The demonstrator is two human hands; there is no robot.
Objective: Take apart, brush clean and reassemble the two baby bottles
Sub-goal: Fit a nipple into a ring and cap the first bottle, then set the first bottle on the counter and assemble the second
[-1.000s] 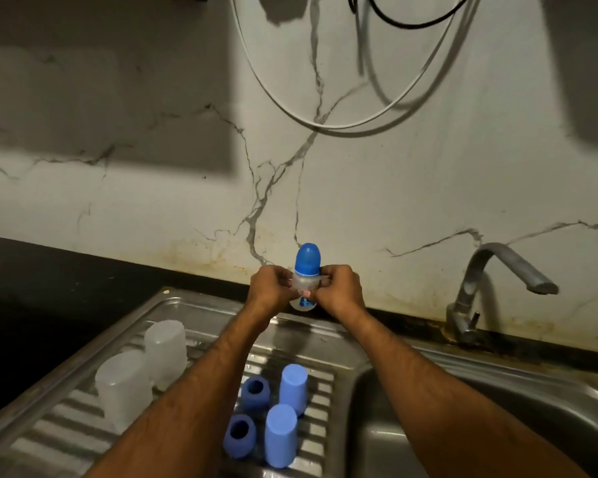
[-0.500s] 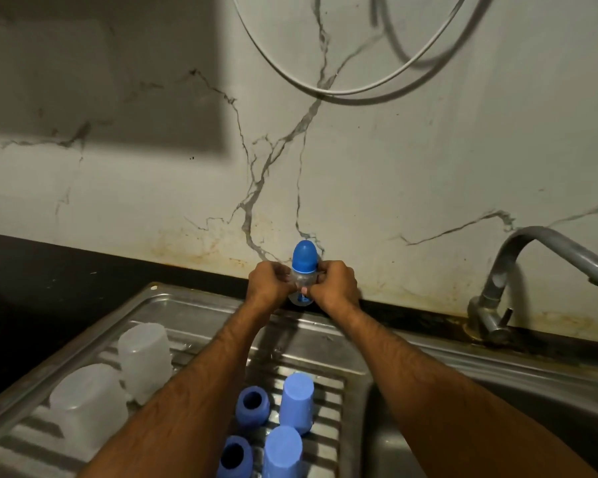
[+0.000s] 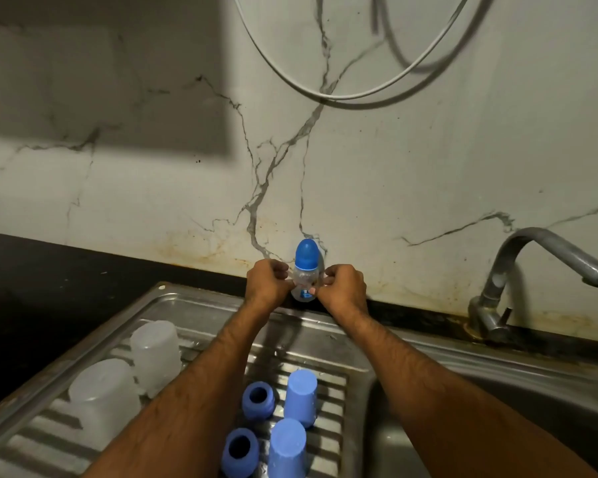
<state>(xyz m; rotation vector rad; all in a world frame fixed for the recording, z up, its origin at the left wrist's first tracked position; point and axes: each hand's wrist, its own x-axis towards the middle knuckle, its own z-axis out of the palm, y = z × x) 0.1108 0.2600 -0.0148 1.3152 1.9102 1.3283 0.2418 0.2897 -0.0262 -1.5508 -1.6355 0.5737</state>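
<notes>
Left hand (image 3: 268, 282) and right hand (image 3: 342, 288) both extended to the back edge of the sink unit, fingers curled, pinching a small baby bottle (image 3: 304, 277) from either side at its clear body. Bottle upright, blue domed cap (image 3: 306, 254) on top, standing or held just in front of the marble-patterned wall (image 3: 428, 184); whether its base rests on the dark worktop (image 3: 66, 270) strip cannot be told, since the hands cover it.

Nearer the camera, on the ribbed steel drainboard (image 3: 204, 312): two blue collars (image 3: 258, 400) standing with their openings up, and two blue caps (image 3: 301, 396) standing mouth-down just beside them. To the left, two translucent cups (image 3: 156, 353), inverted, touching or nearly so. Sink basin (image 3: 497, 408) to the right, tap (image 3: 532, 263) behind it, no water running. A white cable (image 3: 325, 94) loops on the wall above.

Judgement on progress: loose parts lie drained and separated, which suggests disassembly and washing of at least some pieces is done. The bottle in hand looks fully capped, so either one reassembled unit is being set aside or this one awaits opening; cannot decide from this view. No brush visible. Loose collars and caps remain to be refitted.
</notes>
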